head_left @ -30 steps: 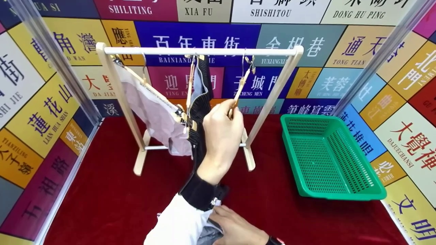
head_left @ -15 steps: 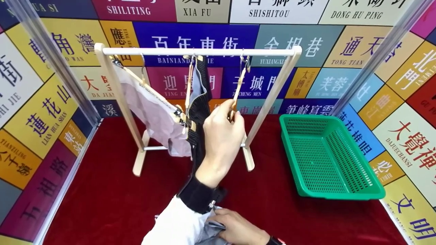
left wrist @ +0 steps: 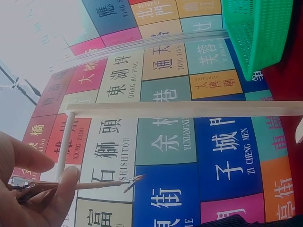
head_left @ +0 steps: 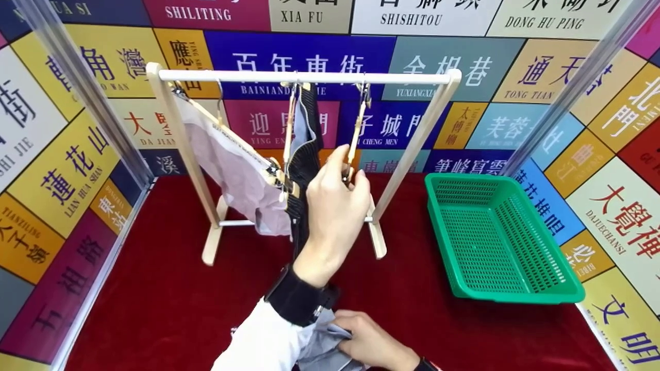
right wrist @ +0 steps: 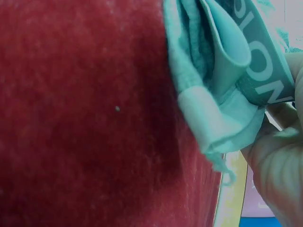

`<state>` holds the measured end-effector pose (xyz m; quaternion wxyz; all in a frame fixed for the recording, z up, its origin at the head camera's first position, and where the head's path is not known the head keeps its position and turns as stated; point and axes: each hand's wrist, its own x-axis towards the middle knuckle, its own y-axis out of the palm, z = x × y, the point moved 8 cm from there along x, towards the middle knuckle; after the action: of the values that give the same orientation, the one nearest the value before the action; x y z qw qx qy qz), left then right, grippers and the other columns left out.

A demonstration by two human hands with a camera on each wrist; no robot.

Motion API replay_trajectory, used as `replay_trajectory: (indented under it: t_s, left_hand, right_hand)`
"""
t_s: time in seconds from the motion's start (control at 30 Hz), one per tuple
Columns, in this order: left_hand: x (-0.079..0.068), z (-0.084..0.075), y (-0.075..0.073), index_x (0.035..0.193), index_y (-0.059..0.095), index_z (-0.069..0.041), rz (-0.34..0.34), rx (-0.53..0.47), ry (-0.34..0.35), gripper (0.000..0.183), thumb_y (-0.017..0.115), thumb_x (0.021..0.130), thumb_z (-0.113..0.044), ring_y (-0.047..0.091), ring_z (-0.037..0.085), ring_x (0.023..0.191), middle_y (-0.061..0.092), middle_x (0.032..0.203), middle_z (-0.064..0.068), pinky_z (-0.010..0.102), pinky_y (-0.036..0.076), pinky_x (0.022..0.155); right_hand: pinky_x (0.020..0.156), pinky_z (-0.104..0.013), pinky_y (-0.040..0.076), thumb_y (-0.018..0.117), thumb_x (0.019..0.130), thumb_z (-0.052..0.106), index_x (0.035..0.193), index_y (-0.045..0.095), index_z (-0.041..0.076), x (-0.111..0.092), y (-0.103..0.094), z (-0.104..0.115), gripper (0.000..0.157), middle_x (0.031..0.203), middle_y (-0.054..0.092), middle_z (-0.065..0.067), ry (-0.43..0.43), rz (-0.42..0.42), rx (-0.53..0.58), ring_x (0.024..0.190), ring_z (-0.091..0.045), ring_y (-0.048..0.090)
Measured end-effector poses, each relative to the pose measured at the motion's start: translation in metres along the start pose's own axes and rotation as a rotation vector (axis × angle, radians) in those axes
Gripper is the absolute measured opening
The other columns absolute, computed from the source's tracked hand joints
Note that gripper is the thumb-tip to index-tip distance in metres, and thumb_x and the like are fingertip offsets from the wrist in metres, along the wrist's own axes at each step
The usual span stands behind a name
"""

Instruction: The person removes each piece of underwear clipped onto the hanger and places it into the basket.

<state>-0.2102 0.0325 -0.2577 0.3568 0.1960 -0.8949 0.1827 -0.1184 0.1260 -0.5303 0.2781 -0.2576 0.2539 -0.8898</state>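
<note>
My left hand pinches the near end of a wooden clip hanger, which hangs by its hook from the rack's top bar. In the left wrist view, thumb and fingers close around the hanger's end clip, and its bar points away. Low in the head view, my right hand grips grey underpants, partly hidden by the left sleeve. The right wrist view shows their lettered waistband between thumb and fingers, with the bunched cloth above the red cover.
The wooden rack also carries a pale pink garment and a black ribbed one, clipped to hangers left of my left hand. A green plastic basket stands at right on the red cloth. Printed panels surround three sides.
The hanger's hook end has shifted left along the bar while my left hand keeps its pinch. My right hand has moved slightly right, showing more of the grey underpants.
</note>
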Motion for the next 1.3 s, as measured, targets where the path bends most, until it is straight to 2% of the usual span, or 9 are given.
replay_trajectory:
  t_s: [0.17, 0.27, 0.4, 0.57, 0.73, 0.87, 1.17, 1.3]
  left_hand:
    - [-0.002, 0.001, -0.001, 0.130, 0.066, 0.005, -0.003, 0.000, -0.013, 0.046, 0.074, 0.085, 0.002, 0.065, 0.013, 0.067, 0.072, 0.088, 0.009, 0.024, 0.055, 0.065]
    - [-0.003, 0.000, -0.001, 0.131, 0.065, 0.005, -0.001, 0.000, -0.007, 0.047, 0.074, 0.085, 0.001, 0.066, 0.014, 0.069, 0.072, 0.088, 0.009, 0.024, 0.056, 0.066]
    - [-0.005, 0.000, -0.001, 0.131, 0.064, 0.006, 0.004, -0.008, 0.001, 0.048, 0.075, 0.085, 0.002, 0.068, 0.015, 0.071, 0.072, 0.088, 0.009, 0.025, 0.057, 0.067]
    - [-0.006, -0.004, -0.003, 0.131, 0.064, 0.006, 0.005, 0.012, 0.022, 0.049, 0.077, 0.084, 0.001, 0.070, 0.019, 0.075, 0.072, 0.088, 0.009, 0.032, 0.060, 0.071]
    - [-0.009, -0.006, -0.003, 0.131, 0.065, 0.005, 0.019, 0.022, 0.038, 0.049, 0.080, 0.085, -0.006, 0.071, 0.020, 0.079, 0.072, 0.089, 0.008, 0.035, 0.060, 0.073]
    - [-0.013, -0.009, -0.005, 0.130, 0.066, 0.004, 0.018, 0.025, 0.064, 0.051, 0.084, 0.085, -0.012, 0.072, 0.020, 0.080, 0.073, 0.091, 0.009, 0.033, 0.060, 0.073]
    - [-0.017, -0.025, -0.020, 0.127, 0.067, 0.007, 0.003, 0.019, 0.166, 0.051, 0.086, 0.087, -0.019, 0.071, 0.021, 0.082, 0.073, 0.100, 0.014, 0.026, 0.059, 0.076]
    - [-0.015, -0.032, -0.029, 0.123, 0.069, 0.007, -0.004, 0.045, 0.243, 0.048, 0.086, 0.088, -0.020, 0.072, 0.024, 0.090, 0.073, 0.105, 0.016, 0.030, 0.059, 0.085]
  right_hand:
    - [0.073, -0.019, 0.053, 0.070, 0.069, -0.020, 0.106, 0.081, 0.017, -0.002, -0.015, 0.002, 0.053, 0.093, 0.068, 0.004, -0.002, -0.079, 0.031, 0.085, -0.004, 0.059]
    - [0.073, -0.024, 0.055, 0.071, 0.069, -0.021, 0.110, 0.081, 0.016, -0.003, -0.026, 0.001, 0.056, 0.097, 0.070, 0.005, 0.037, -0.124, 0.051, 0.088, -0.006, 0.062]
    - [0.075, -0.026, 0.056, 0.071, 0.070, -0.021, 0.113, 0.081, 0.016, -0.005, -0.041, -0.002, 0.058, 0.101, 0.070, 0.007, 0.091, -0.163, 0.065, 0.091, -0.008, 0.064]
    - [0.075, -0.026, 0.056, 0.070, 0.070, -0.023, 0.116, 0.080, 0.012, -0.010, -0.063, -0.001, 0.059, 0.102, 0.070, 0.005, 0.124, -0.217, 0.055, 0.091, -0.009, 0.063]
    - [0.076, -0.028, 0.059, 0.071, 0.073, -0.023, 0.117, 0.080, 0.008, -0.015, -0.088, 0.001, 0.055, 0.106, 0.071, 0.001, 0.160, -0.273, 0.070, 0.092, -0.011, 0.065]
    - [0.070, -0.029, 0.059, 0.072, 0.073, -0.023, 0.117, 0.080, 0.007, -0.021, -0.109, 0.002, 0.054, 0.105, 0.072, 0.000, 0.176, -0.332, 0.083, 0.089, -0.012, 0.066]
    - [0.075, -0.020, 0.057, 0.075, 0.065, -0.030, 0.115, 0.078, -0.003, -0.035, -0.155, 0.006, 0.058, 0.103, 0.073, -0.010, 0.008, -0.476, -0.004, 0.091, -0.010, 0.066]
    - [0.077, -0.017, 0.055, 0.074, 0.063, -0.033, 0.111, 0.078, -0.004, -0.042, -0.174, 0.005, 0.057, 0.102, 0.073, -0.011, -0.020, -0.525, -0.037, 0.092, -0.010, 0.065]
